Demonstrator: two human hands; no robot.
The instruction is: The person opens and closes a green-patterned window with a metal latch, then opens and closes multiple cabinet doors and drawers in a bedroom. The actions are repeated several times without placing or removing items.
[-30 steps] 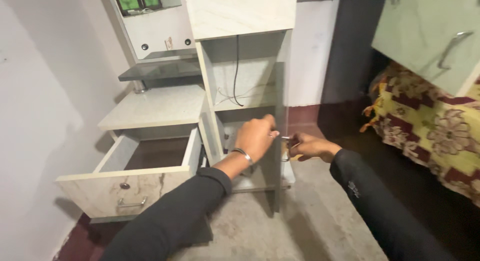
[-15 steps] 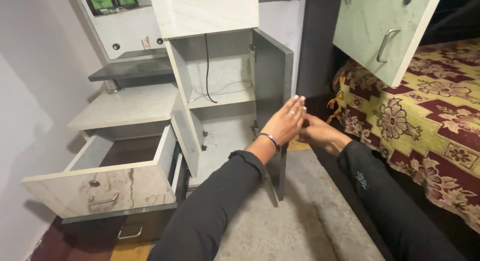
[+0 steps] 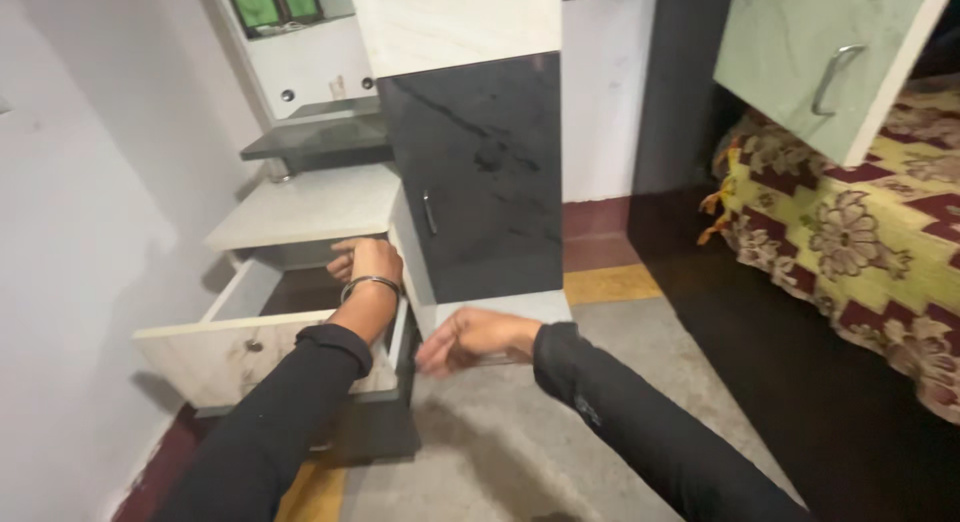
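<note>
1. Left hand (image 3: 368,265): it reaches into the open drawer (image 3: 262,327) of the low cabinet unit. The fingers curl over the rear part of the drawer opening, under the pale top shelf (image 3: 310,204). Whether they grip anything cannot be told; the palm side is hidden. A metal bangle (image 3: 370,284) sits on the wrist.

2. Right hand (image 3: 472,336): it hangs in the air with fingers loosely spread and holds nothing. It lies just in front of the cabinet's base ledge (image 3: 520,304), below the dark cabinet door (image 3: 480,172), which stands shut.

3. Drawer position: the drawer is pulled well out toward the person. Its pale marble-pattern front panel (image 3: 215,354) faces the camera, and its long axis runs left to right. The interior appears dark; no contents can be made out.

4. Governing relation: the drawer lies to the left of and slightly beyond the right hand. The left hand is already inside it and is the nearer. The right hand is near the drawer's right front corner but apart from it.

5. Surroundings: a patterned bedspread (image 3: 860,242) lies to the right, with a pale green door (image 3: 830,62) and its metal handle above it. The floor (image 3: 520,442) in front is grey.
</note>
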